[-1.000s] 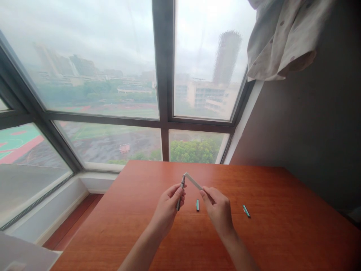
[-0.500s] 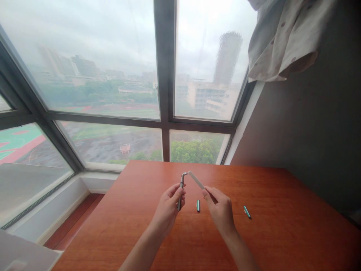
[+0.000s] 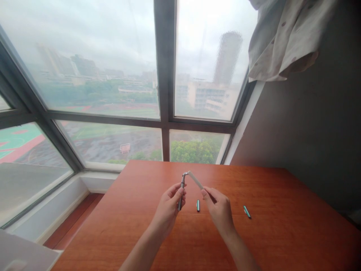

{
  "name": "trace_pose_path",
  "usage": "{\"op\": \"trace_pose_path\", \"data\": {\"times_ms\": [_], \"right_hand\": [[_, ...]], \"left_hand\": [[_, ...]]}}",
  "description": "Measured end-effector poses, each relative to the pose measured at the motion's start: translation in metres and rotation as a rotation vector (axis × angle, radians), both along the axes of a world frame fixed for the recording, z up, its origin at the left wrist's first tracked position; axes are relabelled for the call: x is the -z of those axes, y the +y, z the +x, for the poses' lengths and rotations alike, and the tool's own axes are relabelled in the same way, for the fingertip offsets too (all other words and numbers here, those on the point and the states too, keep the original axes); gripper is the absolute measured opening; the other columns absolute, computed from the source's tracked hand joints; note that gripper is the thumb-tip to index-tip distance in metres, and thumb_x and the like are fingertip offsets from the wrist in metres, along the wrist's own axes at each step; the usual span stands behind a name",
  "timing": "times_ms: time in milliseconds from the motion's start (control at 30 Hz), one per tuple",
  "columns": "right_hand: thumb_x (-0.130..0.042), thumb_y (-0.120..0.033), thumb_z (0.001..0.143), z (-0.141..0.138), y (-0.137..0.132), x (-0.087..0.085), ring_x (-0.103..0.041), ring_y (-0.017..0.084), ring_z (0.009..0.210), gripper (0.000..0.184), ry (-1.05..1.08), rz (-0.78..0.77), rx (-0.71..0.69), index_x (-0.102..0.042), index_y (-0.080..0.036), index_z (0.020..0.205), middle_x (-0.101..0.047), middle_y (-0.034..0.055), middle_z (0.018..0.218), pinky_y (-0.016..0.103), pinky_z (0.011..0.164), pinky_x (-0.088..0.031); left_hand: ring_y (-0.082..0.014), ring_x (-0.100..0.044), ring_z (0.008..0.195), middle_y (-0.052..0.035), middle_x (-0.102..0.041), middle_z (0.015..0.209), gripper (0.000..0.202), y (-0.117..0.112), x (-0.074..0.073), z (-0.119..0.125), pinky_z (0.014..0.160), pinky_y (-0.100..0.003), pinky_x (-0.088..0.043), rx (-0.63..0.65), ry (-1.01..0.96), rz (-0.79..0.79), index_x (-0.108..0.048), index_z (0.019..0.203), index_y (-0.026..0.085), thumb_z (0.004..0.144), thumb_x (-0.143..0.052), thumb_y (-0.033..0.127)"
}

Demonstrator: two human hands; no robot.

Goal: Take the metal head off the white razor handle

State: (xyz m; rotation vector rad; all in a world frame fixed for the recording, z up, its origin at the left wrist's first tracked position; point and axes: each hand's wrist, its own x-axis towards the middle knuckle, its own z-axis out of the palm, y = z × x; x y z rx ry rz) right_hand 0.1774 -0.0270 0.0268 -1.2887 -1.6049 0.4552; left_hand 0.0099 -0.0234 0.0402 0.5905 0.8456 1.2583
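Note:
My left hand (image 3: pixel 169 207) is closed round the dark grip of a razor handle (image 3: pixel 182 188), which stands nearly upright with its bent metal neck at the top and no blade head on it. Between the thumb and fingers of my right hand (image 3: pixel 221 209) is a thin, flat, pale stick (image 3: pixel 195 180) with a rounded end, slanting up to the left. The stick's tip is at the metal neck; I cannot tell whether they touch. On the table lie two razor cartridges with green strips: one cartridge (image 3: pixel 198 205) between my hands, the other cartridge (image 3: pixel 247 212) right of my right hand.
The reddish-brown wooden table (image 3: pixel 126 233) reaches back to a large framed window (image 3: pixel 166 120). A light buttoned shirt (image 3: pixel 282 41) hangs at the upper right, before a dark wall (image 3: pixel 296 124). A white ledge (image 3: pixel 64 214) runs along the left.
The pale stick has turned slightly, now showing a narrower face, and its tip sits a little closer to the razor handle's neck. Both hands have stayed almost in place.

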Motion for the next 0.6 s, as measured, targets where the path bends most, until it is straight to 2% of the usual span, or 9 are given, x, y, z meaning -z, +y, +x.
{"op": "trace_pose_path", "data": {"times_ms": [167,367,600], "right_hand": [[-0.046,-0.038,0.09,-0.0005,-0.0006,0.0001,-0.059,0.016,0.06,0.034,-0.002,-0.011,-0.012,-0.07,-0.015,0.08,-0.065,0.0034,0.066,0.023,0.055,-0.042],[-0.049,-0.035,0.089,0.0036,0.0008,0.0017,-0.06,0.017,0.064,0.028,0.005,0.006,0.029,-0.069,-0.016,0.086,-0.066,0.0037,0.07,0.023,0.059,-0.043],[-0.05,-0.034,0.089,0.0017,-0.0009,-0.0008,-0.061,0.017,0.065,0.027,-0.002,0.042,0.013,-0.07,-0.017,0.086,-0.067,0.0037,0.071,0.023,0.06,-0.045]], "left_hand": [[-0.0064,-0.051,0.059,-0.0016,-0.059,0.071,0.04,0.0,-0.0004,0.0006,0.056,-0.016,-0.042,-0.01,0.0,0.002,-0.069,0.095,0.013,0.061,-0.081,0.03],[-0.0062,-0.051,0.06,-0.0013,-0.059,0.071,0.04,-0.0004,-0.0011,-0.0003,0.057,-0.016,-0.042,-0.006,0.006,0.008,-0.069,0.096,0.014,0.062,-0.081,0.031],[-0.0064,-0.052,0.06,-0.0006,-0.059,0.071,0.039,-0.0016,-0.0035,0.0012,0.057,-0.016,-0.042,-0.002,0.015,0.006,-0.069,0.094,0.015,0.061,-0.081,0.032]]}}
